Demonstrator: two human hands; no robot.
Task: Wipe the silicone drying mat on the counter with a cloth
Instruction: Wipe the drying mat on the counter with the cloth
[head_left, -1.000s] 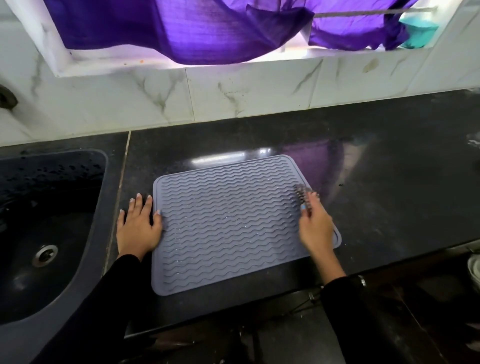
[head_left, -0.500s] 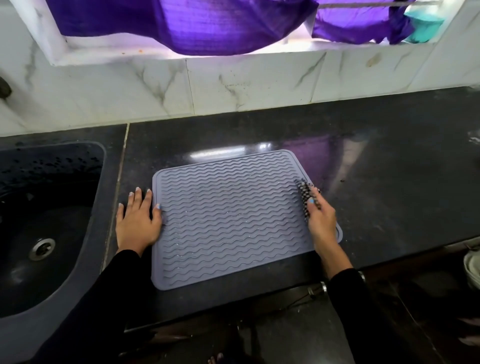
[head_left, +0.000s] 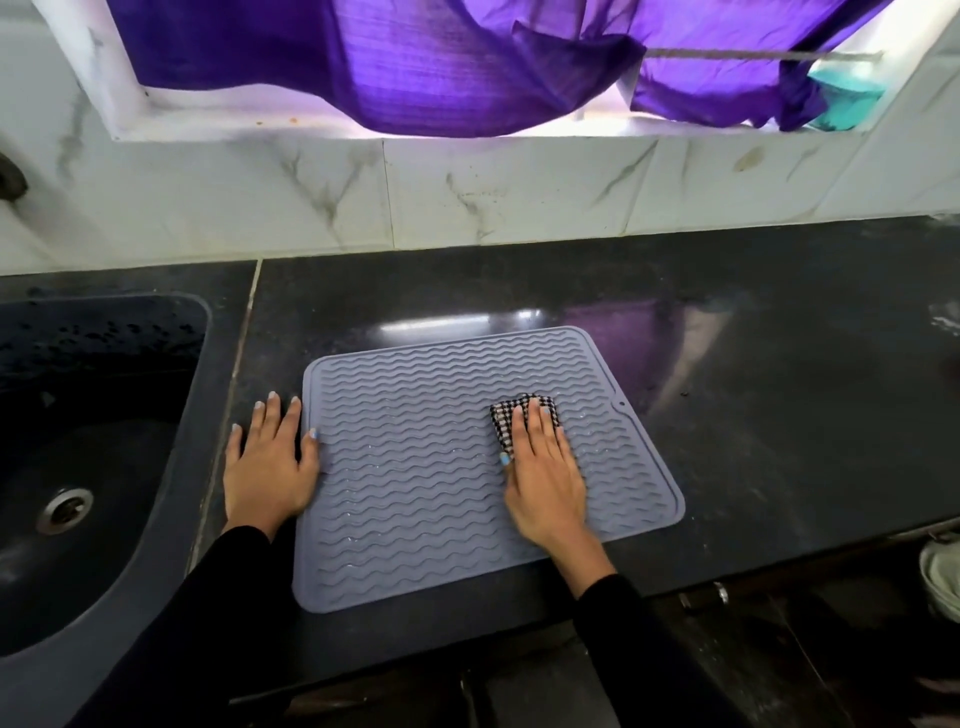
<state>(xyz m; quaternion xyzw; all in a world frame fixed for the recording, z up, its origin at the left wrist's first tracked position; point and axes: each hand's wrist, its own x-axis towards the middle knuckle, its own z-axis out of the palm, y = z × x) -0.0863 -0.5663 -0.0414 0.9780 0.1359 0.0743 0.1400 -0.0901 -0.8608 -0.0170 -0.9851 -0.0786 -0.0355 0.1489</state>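
A grey silicone drying mat (head_left: 426, 467) with wavy ridges lies flat on the dark counter (head_left: 753, 389). A small checked cloth (head_left: 506, 421) lies on the mat's right half, mostly hidden under my right hand (head_left: 545, 467), which presses it down with straight fingers. My left hand (head_left: 267, 462) lies flat on the counter at the mat's left edge, its thumb touching the rim.
A dark sink (head_left: 78, 457) with a metal drain (head_left: 65, 509) sits to the left. White marble tiles (head_left: 467, 192) back the counter, under a sill with a purple curtain (head_left: 415, 57) and a teal object (head_left: 844, 98). The counter's front edge runs just below the mat.
My right hand has moved left from the mat's right edge onto its right half, now flat on the cloth. My left hand has stayed at the left edge.
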